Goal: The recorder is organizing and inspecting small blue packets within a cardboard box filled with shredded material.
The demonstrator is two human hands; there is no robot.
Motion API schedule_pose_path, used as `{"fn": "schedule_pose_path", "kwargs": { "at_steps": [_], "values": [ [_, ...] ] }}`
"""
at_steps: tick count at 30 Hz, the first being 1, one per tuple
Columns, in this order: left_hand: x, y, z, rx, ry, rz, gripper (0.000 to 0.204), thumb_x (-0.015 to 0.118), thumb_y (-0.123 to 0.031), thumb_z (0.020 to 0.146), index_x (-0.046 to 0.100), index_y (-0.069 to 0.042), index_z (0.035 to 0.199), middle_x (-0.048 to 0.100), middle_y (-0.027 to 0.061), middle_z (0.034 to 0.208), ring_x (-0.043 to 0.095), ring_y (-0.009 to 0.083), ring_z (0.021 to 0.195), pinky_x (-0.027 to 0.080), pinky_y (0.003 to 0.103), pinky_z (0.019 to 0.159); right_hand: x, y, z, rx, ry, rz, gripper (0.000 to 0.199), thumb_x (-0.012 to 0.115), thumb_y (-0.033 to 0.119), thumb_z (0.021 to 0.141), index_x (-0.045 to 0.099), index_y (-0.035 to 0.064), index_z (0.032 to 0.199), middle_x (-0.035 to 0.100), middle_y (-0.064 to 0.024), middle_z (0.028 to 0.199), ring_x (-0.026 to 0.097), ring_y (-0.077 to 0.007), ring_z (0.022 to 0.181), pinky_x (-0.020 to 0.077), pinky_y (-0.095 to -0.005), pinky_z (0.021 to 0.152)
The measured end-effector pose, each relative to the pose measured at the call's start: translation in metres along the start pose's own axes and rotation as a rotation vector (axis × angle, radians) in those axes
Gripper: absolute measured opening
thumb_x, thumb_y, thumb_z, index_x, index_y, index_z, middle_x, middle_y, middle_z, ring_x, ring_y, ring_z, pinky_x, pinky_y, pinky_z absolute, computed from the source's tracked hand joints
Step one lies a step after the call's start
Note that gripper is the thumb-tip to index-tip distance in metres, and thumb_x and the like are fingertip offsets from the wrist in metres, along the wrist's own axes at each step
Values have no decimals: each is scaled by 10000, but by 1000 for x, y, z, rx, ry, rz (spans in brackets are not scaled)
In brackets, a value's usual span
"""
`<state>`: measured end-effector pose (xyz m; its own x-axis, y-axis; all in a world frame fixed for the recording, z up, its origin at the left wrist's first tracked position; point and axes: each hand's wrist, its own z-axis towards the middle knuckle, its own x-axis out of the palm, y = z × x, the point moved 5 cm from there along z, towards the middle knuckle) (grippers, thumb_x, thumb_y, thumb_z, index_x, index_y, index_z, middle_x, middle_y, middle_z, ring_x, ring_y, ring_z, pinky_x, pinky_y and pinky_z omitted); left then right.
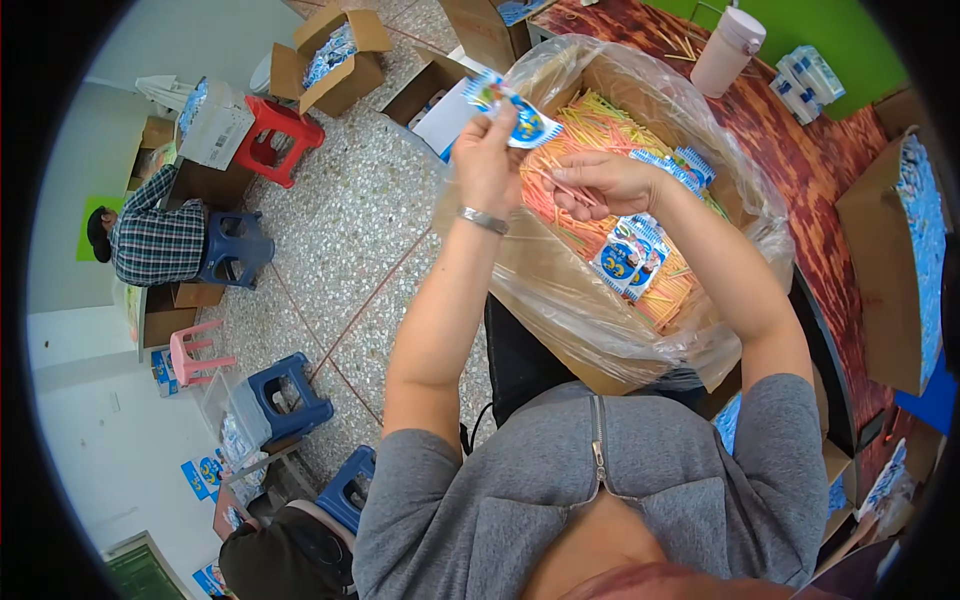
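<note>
The person wears a grey short-sleeved top of soft knit cloth (600,490) with a metal zipper (598,440) running down the middle of the chest. A silver metal bracelet (484,219) circles the left wrist. Both forearms are bare.

Held packet (512,112): small, blue-white, above the lined box.
Loose packets (630,255): blue-white, lying on coloured sticks.
Floor carton (340,55): brown, open, holding blue packets.
</note>
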<state>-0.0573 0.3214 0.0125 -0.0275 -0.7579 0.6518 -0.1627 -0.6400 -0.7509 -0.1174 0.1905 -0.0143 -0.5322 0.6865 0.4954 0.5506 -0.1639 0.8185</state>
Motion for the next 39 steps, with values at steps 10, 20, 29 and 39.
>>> {"fn": "schedule_pose_path", "kwargs": {
  "at_steps": [10, 20, 29, 39],
  "values": [
    [4, -33, -10, 162, -4, 33, 107, 678, -108, 884, 587, -58, 862, 664, 41, 861, 653, 123, 723, 568, 295, 629, -39, 5, -18, -59, -434, -138, 237, 491, 345, 997, 553, 118, 972, 524, 49, 717, 511, -49, 580, 384, -188, 472],
    [-23, -43, -52, 153, 45, 135, 76, 669, -59, 883, 606, -35, 919, 669, 45, 941, 641, 89, 814, 538, 245, 695, -16, -34, 9, -28, -19, -1955, 206, 453, 202, 915, 397, 109, 1091, 612, -146, 754, 650, -352, 722, 496, -444, 578],
    [-21, -33, -58, 106, 57, 149, 89, 666, -49, 884, 615, -27, 954, 668, 44, 941, 635, 86, 818, 532, 245, 708, -26, -43, 23, -87, 214, -2132, 189, 460, 160, 886, 408, 113, 1061, 618, -137, 791, 661, -324, 689, 517, -442, 545],
    [-8, -29, -67, 116, 93, 168, 100, 674, -49, 877, 620, -24, 957, 670, 51, 930, 637, 89, 806, 534, 245, 699, -24, -45, 23, -175, 269, -2147, 208, 473, 164, 891, 458, 122, 1094, 618, -116, 826, 663, -307, 701, 520, -440, 559]
  ]
}}
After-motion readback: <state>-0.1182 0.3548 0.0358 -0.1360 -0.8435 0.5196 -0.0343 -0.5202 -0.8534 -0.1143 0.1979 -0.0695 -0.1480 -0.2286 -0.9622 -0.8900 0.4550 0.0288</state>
